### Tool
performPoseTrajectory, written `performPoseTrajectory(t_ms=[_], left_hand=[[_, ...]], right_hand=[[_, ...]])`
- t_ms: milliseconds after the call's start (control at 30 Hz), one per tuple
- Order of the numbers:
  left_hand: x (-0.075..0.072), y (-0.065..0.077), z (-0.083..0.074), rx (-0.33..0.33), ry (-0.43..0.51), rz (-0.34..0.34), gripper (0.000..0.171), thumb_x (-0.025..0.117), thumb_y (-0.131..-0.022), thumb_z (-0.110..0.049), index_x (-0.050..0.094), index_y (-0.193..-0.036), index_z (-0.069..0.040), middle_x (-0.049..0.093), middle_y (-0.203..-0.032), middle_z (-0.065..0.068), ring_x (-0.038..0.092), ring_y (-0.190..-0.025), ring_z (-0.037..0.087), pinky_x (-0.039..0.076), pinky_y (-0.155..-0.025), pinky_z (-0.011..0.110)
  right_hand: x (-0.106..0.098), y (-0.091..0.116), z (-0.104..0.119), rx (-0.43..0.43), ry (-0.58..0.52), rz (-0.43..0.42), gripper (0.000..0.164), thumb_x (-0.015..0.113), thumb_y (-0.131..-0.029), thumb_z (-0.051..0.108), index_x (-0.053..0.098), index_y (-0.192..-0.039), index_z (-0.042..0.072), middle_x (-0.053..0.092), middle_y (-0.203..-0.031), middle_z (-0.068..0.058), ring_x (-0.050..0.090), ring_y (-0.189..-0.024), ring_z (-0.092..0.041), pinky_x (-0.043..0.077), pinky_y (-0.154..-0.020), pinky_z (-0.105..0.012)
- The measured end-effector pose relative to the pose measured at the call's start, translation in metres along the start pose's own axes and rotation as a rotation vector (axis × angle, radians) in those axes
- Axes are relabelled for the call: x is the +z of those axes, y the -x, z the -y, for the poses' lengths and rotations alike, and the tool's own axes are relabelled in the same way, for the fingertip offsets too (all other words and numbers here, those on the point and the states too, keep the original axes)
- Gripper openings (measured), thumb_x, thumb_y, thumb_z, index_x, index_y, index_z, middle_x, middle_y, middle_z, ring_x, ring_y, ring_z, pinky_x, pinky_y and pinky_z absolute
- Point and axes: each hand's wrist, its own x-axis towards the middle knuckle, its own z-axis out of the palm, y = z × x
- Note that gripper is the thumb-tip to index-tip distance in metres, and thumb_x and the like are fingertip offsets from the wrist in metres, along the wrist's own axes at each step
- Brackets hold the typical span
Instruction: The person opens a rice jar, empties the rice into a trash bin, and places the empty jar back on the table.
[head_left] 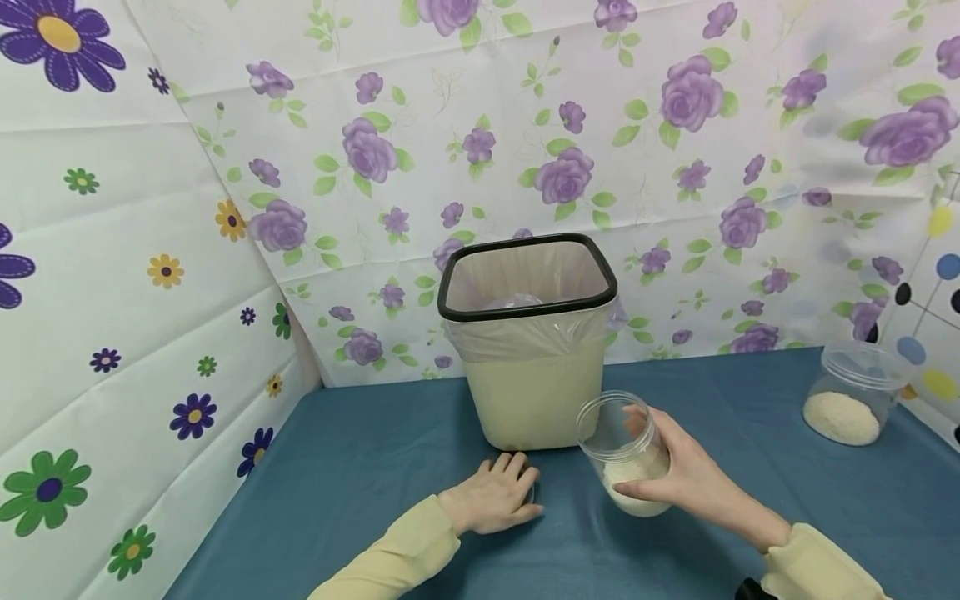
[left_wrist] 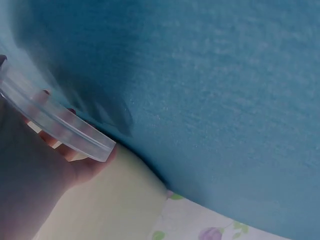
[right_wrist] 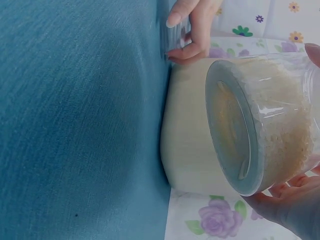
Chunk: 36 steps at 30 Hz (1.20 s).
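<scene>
Avoid overtilting the clear, cylindrical plastic jar (head_left: pixel 618 454) clamped in the right hand (head_left: pixel 690 472), with the clear, round plastic lid (left_wrist: pixel 59 122) pinched in the left hand (head_left: pixel 491 497).

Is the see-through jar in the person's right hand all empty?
No, the clear plastic jar held in the right hand has pale, rice-like grains gathered in its lower part.

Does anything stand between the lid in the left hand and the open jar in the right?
Nothing visible: between the lid in the left hand and the jar in the right hand is only a gap over the blue cloth; the bin stands behind.
</scene>
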Motion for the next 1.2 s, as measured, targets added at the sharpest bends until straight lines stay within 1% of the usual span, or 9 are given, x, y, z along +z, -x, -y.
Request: performPoseTrajectory(t_ms=[167,333,533,767,933,1067,1200], left_hand=[[0.0014,0.0004,-0.0002,-0.003,0.009,0.013,0.041,0.032,-0.092,-0.053,0.042,-0.117,-0.021,0.033,-0.113,0.001,0.036,-0.103,0.019,0.037,-0.075,0.034],[0.0013,0.0017,-0.0004,0.006,-0.001,-0.003,0.043,0.034,-0.091,-0.054,0.042,-0.118,-0.020,0.033,-0.112,0.002,0.037,-0.101,0.018,0.037,-0.072,0.032],[0.0015,0.0023,-0.0007,0.020,-0.022,-0.025,0.051,0.034,-0.089,-0.058,0.042,-0.122,-0.019,0.034,-0.114,0.003,0.038,-0.103,0.019,0.039,-0.072,0.032],[0.0040,0.0018,0.0004,0.024,0.015,-0.028,0.056,0.035,-0.088,-0.059,0.039,-0.127,-0.019,0.034,-0.116,0.002,0.037,-0.104,0.020,0.040,-0.073,0.033],[0.0038,0.0024,0.0000,0.027,0.024,-0.036,0.057,0.036,-0.088,-0.059,0.038,-0.127,-0.019,0.034,-0.116,0.002,0.038,-0.103,0.020,0.040,-0.077,0.035],[0.0033,0.0036,0.0005,0.031,0.033,-0.046,0.058,0.036,-0.087,-0.061,0.039,-0.127,-0.019,0.035,-0.115,0.002,0.039,-0.102,0.020,0.039,-0.078,0.037],[0.0013,0.0055,0.0015,0.033,0.053,-0.062,0.059,0.034,-0.085,-0.063,0.041,-0.125,-0.020,0.036,-0.113,0.001,0.039,-0.102,0.018,0.040,-0.078,0.036]], right_hand=[[-0.0005,-0.0010,0.0002,-0.004,0.005,0.003,0.078,0.080,-0.068,0.028,0.037,-0.132,0.023,0.045,-0.121,-0.011,0.044,-0.109,-0.027,0.039,-0.078,-0.050],[-0.0006,-0.0014,0.0007,-0.006,-0.002,0.002,0.078,0.081,-0.067,0.027,0.037,-0.133,0.022,0.045,-0.121,-0.010,0.044,-0.109,-0.026,0.039,-0.079,-0.049],[-0.0013,-0.0014,0.0014,0.003,0.006,-0.002,0.078,0.080,-0.068,0.028,0.037,-0.133,0.022,0.045,-0.121,-0.010,0.044,-0.109,-0.026,0.039,-0.079,-0.050],[-0.0020,-0.0005,0.0017,-0.001,-0.008,0.006,0.078,0.080,-0.069,0.026,0.036,-0.133,0.020,0.045,-0.122,-0.014,0.045,-0.109,-0.029,0.039,-0.078,-0.050],[-0.0009,0.0002,0.0006,0.008,-0.008,-0.005,0.079,0.081,-0.067,0.026,0.037,-0.133,0.021,0.046,-0.122,-0.013,0.045,-0.109,-0.027,0.039,-0.079,-0.049],[-0.0007,0.0004,-0.0005,0.004,-0.007,-0.010,0.079,0.081,-0.067,0.025,0.038,-0.133,0.019,0.046,-0.121,-0.012,0.045,-0.109,-0.027,0.039,-0.078,-0.050],[-0.0004,0.0013,-0.0021,0.011,-0.007,-0.007,0.079,0.081,-0.067,0.025,0.038,-0.133,0.019,0.046,-0.121,-0.010,0.045,-0.109,-0.028,0.039,-0.078,-0.050]])
